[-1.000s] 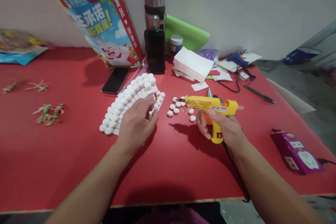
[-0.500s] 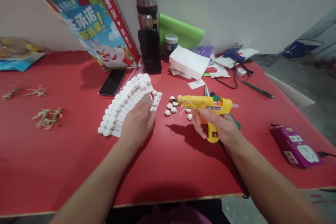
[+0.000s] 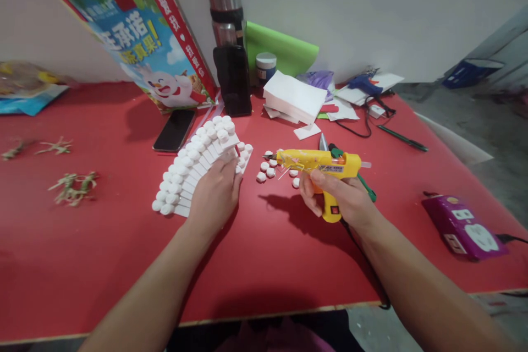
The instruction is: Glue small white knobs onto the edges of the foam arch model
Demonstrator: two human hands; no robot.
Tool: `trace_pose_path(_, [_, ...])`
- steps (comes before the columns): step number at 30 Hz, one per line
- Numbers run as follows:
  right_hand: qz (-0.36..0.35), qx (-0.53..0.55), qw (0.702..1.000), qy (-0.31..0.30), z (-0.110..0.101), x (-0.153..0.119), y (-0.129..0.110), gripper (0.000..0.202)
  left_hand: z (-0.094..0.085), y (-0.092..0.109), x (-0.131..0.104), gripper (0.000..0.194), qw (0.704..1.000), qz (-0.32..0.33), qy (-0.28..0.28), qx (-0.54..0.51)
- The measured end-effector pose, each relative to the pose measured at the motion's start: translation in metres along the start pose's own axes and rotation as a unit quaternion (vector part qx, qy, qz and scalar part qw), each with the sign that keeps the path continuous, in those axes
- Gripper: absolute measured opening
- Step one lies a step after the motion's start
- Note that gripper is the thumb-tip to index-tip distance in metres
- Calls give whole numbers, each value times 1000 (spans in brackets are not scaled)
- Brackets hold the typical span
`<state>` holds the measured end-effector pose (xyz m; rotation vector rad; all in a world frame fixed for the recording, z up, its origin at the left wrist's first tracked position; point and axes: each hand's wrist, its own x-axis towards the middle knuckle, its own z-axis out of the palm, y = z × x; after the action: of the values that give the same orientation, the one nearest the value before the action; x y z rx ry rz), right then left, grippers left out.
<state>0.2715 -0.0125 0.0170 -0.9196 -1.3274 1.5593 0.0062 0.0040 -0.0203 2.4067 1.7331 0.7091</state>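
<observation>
So it's all one head cam, worn by the person and looking forward and down over the red table (image 3: 247, 264) toward the wall (image 3: 371, 11). It's close enough that the left hand (image 3: 216, 190) and right hand (image 3: 338, 192) both fit whole around mid-frame, with the forearms (image 3: 154, 280) running in from the bottom. Pretty wide view too: you get a bit of lap (image 3: 206, 335) below, plus some floor (image 3: 499, 121) past the table's right end. The left side of the table gets cropped, the printed bag (image 3: 144, 38) loses its top, and the front edge climbs slightly rightward.
</observation>
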Motion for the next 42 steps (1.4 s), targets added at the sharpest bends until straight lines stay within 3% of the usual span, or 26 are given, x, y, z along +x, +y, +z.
trace_pose_path(3, [-3, -3, 1000, 2, 0, 0, -1, 51, -9, 2, -3, 35, 1000, 0, 14, 1])
trace_pose_path(9, [-15, 2, 1000, 2, 0, 1, -3, 50, -21, 1, -6, 25, 994, -3, 102, -29])
trace_pose_path(14, [-14, 13, 1000, 8, 1, 2, -4, 50, -15, -2, -4, 22, 994, 1, 89, -64])
trace_pose_path(24, [-22, 31, 999, 18, 1, 2, -3, 46, -2, -13, -1, 25, 987, 79, 121, 64])
trace_pose_path(42, [-24, 9, 1000, 5, -1, 2, 1, 47, -2, -13, 0, 22, 988, 85, 115, 60])
